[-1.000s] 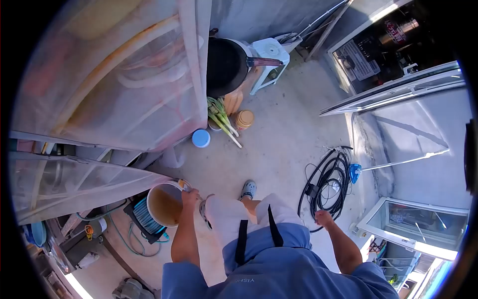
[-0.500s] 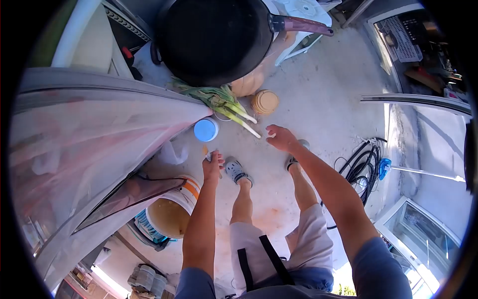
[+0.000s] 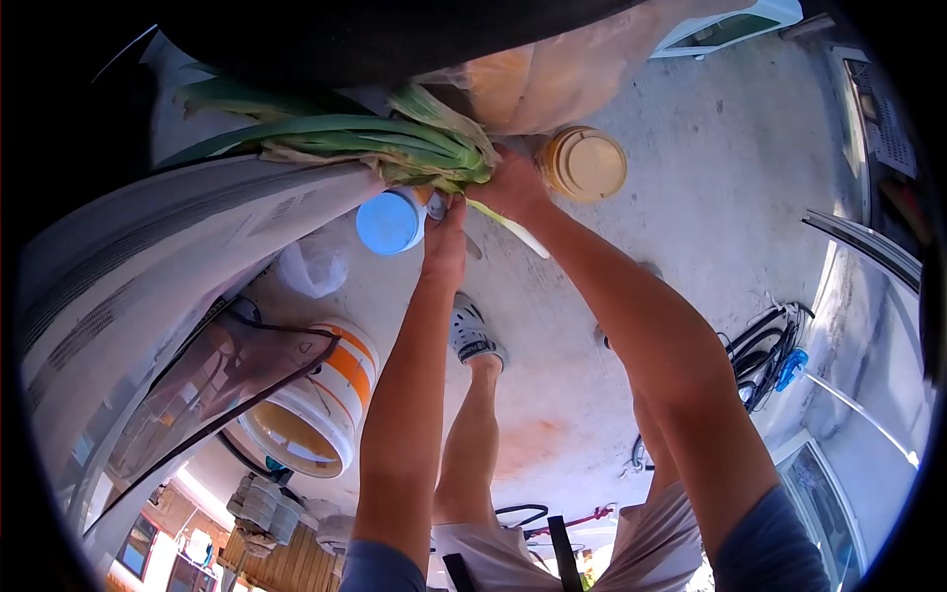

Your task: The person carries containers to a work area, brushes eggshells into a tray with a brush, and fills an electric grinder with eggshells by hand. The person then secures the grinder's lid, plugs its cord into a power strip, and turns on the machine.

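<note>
A bunch of leeks [image 3: 424, 143], with long green leaves, dry outer skins and white stems, lies along the upper middle. My right hand [image 3: 515, 185] is closed around the stems, and one white stem end shows below it. Close beside it, my left hand [image 3: 447, 237] is closed on a slim knife-like tool [image 3: 473, 247]; most of it is hidden by the fingers, and its exact kind is unclear. That hand is right under the leaves. A blue-lidded tub [image 3: 388, 223] stands just left of it, and a tan-lidded jar [image 3: 592, 165] is right of my right hand.
A dark pan [image 3: 395, 39] and a bag with orange-brown contents [image 3: 552, 89] are at the top. A white bucket with orange bands [image 3: 340, 380] stands left beside hanging sheeting [image 3: 197, 237]. Black hose coils [image 3: 764, 345] and a blue-headed pole [image 3: 791, 370] lie right.
Both hands have reached forward to the leeks, and my right hand has closed on the stems. The view has dipped nearer the floor things; the pan now fills the top edge.
</note>
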{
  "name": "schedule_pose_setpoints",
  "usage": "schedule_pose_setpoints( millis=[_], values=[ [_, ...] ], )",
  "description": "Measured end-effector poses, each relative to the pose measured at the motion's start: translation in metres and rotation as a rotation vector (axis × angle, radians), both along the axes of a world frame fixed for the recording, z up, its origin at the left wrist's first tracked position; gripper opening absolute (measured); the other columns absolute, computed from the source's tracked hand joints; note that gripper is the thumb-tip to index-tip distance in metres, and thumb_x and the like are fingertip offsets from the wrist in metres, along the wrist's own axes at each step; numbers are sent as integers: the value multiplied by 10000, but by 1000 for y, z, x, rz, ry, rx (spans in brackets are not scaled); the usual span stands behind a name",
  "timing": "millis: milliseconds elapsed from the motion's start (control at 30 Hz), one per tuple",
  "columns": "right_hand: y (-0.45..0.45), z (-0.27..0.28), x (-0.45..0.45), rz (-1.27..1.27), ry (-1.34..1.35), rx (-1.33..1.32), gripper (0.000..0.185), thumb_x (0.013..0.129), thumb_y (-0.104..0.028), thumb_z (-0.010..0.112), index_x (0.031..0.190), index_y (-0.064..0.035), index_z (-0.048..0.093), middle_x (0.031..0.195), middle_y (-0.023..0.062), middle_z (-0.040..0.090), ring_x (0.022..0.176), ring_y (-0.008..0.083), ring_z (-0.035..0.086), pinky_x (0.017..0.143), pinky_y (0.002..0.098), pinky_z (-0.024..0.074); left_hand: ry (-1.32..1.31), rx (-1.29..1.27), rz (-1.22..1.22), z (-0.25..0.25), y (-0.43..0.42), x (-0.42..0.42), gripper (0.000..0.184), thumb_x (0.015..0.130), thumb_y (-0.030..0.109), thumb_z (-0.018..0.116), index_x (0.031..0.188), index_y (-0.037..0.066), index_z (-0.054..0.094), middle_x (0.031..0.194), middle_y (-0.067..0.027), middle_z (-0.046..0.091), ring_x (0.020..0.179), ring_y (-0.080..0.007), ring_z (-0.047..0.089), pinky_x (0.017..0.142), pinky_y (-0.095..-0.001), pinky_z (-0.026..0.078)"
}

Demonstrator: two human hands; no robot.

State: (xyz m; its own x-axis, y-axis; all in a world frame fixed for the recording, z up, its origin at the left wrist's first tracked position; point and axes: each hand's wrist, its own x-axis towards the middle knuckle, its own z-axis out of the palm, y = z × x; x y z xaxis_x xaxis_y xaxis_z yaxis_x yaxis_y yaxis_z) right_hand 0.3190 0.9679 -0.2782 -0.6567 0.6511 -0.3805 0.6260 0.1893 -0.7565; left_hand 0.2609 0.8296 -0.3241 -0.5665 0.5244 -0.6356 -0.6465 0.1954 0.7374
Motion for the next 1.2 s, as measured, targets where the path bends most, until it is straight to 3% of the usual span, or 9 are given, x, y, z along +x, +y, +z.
schedule_pose_setpoints(
  millis=[133,367,533,567,633,800,967,1133,1200],
  values=[
    [-20,9,22,82,-46,-43,402,686,-340,758,1002,-97,706,1002,188,667,953,355,648,805,432,533,-90,108,86,11,-17,21,400,967,138,604,1336,79,460,1229,-16,559,1089,-123,543,926,-248,430],
    [-73,41,93,86,-84,-451,413,704,-290,762,1018,-39,667,1005,191,667,892,374,653,801,413,520,-193,21,54,61,-92,88,150,982,103,572,1132,101,565,1080,18,576,949,-79,530,854,-249,452],
    [-128,34,177,177,-298,-520,376,750,-343,742,968,-43,679,942,185,700,891,353,674,771,410,532,-310,-150,-87,51,-160,156,304,955,103,610,1254,92,555,1134,-4,578,1048,-112,548,927,-274,443],
    [-133,35,194,151,-321,-645,478,734,-379,731,1143,-140,663,995,176,699,932,374,659,808,438,541,-301,-122,-52,34,-181,178,384,935,93,623,1308,77,534,1185,-22,575,1123,-154,545,964,-307,436],
    [-191,-27,253,128,-236,-675,516,751,-390,755,1160,-100,635,1043,149,702,963,320,675,839,391,541,-163,-209,-219,75,-155,184,376,928,72,612,1295,64,530,1197,-38,568,1141,-173,532,991,-333,416],
    [-158,17,279,-154,142,-938,430,765,-186,793,1150,-67,642,1130,69,666,996,200,623,870,322,506,-165,-189,-449,67,-158,230,490,926,36,573,1371,59,369,1237,-99,507,1177,-202,481,1016,-356,387],
    [-117,34,307,-241,137,-723,473,762,-138,795,1199,-72,627,1107,62,669,984,166,619,852,308,506,-9,-90,-544,52,-112,259,678,909,23,603,1458,78,209,1189,-106,482,1178,-210,424,1027,-374,335],
    [-63,40,323,-648,296,-767,505,763,-58,777,1231,-41,588,1127,47,646,1023,168,608,894,307,491,443,9,-923,106,4,234,421,964,220,548,1342,38,508,1360,-196,453,1354,-350,308,1096,-445,294],
    [-24,76,317,-788,344,-783,445,774,24,729,1192,-26,585,1098,67,645,1022,200,617,896,330,498,401,44,-854,136,37,234,451,963,204,545,1376,36,478,1402,-183,415,1365,-348,297,1104,-442,290]
  ],
)
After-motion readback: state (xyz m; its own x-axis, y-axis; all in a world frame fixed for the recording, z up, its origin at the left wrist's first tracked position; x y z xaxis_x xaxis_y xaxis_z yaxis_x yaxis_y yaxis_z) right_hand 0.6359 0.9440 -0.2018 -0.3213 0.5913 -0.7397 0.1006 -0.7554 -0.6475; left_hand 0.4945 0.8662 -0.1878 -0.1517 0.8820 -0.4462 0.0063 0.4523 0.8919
